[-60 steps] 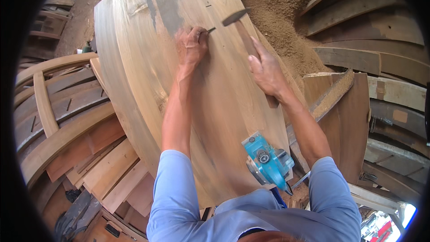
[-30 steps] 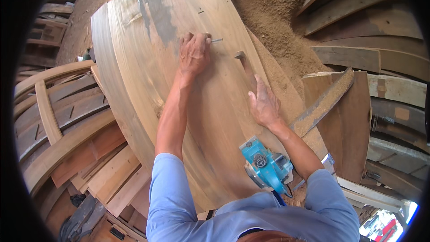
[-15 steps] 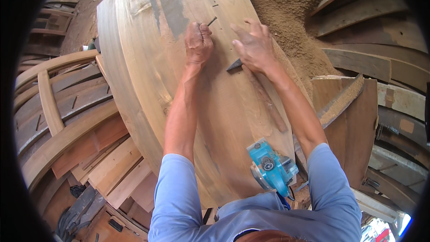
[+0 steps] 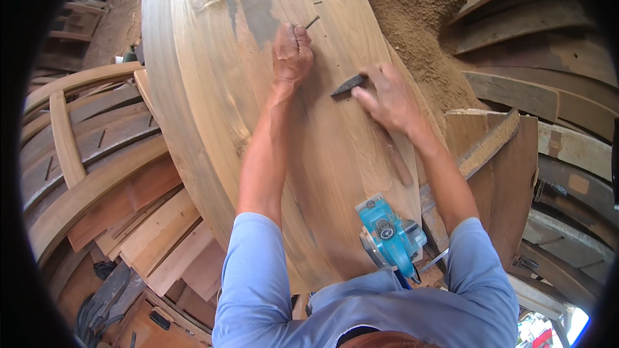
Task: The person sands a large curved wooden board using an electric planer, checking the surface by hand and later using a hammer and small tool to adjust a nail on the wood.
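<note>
A wide wooden panel (image 4: pixel 322 219) of joined boards lies in front of me, with a dark grey patch toward its far end. My left hand (image 4: pixel 293 55) is closed over the panel, pinching a dark nail (image 4: pixel 313 22) whose shaft sticks out up and to the right. Over the panel's right side, my right hand (image 4: pixel 390 100) has its fingers curled around a hammer close to its pointed dark head (image 4: pixel 348 85). The hammer's wooden handle (image 4: pixel 398 162) runs back toward me, partly hidden by the hand. Small dark marks dot the wood beyond my hands.
A teal electric planer (image 4: pixel 388 232) rests on the panel's near right corner. Sawdust (image 4: pixel 419 19) is heaped along the right. Curved wooden frames (image 4: pixel 84 167) and stacked boards fill the left, and more planks (image 4: pixel 516 32) stand on the right.
My right hand has come back toward me and right, its fingers now closed around the hammer near the head. The hammer head has turned slightly. My left hand keeps its pinch on the nail.
</note>
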Demonstrator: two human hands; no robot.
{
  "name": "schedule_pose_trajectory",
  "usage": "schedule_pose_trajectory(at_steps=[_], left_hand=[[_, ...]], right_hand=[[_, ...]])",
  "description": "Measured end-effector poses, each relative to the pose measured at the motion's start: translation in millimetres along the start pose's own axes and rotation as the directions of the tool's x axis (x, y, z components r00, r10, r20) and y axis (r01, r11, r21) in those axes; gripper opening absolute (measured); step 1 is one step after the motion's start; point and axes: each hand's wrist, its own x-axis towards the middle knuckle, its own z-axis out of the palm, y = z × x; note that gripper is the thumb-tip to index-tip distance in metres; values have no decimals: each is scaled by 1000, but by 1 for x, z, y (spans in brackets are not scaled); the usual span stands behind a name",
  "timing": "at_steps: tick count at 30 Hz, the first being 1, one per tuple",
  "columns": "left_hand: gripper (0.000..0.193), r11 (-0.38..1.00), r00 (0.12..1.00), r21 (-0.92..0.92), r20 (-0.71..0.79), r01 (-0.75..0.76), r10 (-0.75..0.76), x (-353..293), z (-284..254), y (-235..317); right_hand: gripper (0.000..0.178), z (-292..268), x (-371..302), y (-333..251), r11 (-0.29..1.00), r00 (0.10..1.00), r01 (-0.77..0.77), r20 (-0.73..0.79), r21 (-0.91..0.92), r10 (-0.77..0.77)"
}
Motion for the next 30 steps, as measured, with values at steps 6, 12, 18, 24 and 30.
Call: schedule_pose_trajectory(at_steps=[6, 12, 18, 24, 30], left_hand=[[18, 998, 1000, 61, -11, -28, 29, -1, 9, -8], [7, 969, 983, 165, 40, -185, 181, -4, 4, 3], [12, 913, 949, 282, 196, -295, 246, -45, -19, 18], [13, 920, 946, 255, 206, -299, 250, -85, -31, 28], [10, 928, 978, 328, 166, -177, 128, -151, -59, 57]], right_hand=[[51, 23, -117, 6, 974, 978, -207, 3, -92, 208], [38, 8, -157, 24, 955, 948, -297, -116, 7, 295], [32, -6, -208, 42, 811, 835, -478, -112, 337, 538], [33, -11, -289, 56, 747, 745, -502, -221, 435, 629], [29, -12, -395, 78, 710, 675, -684, -226, 164, 703]])
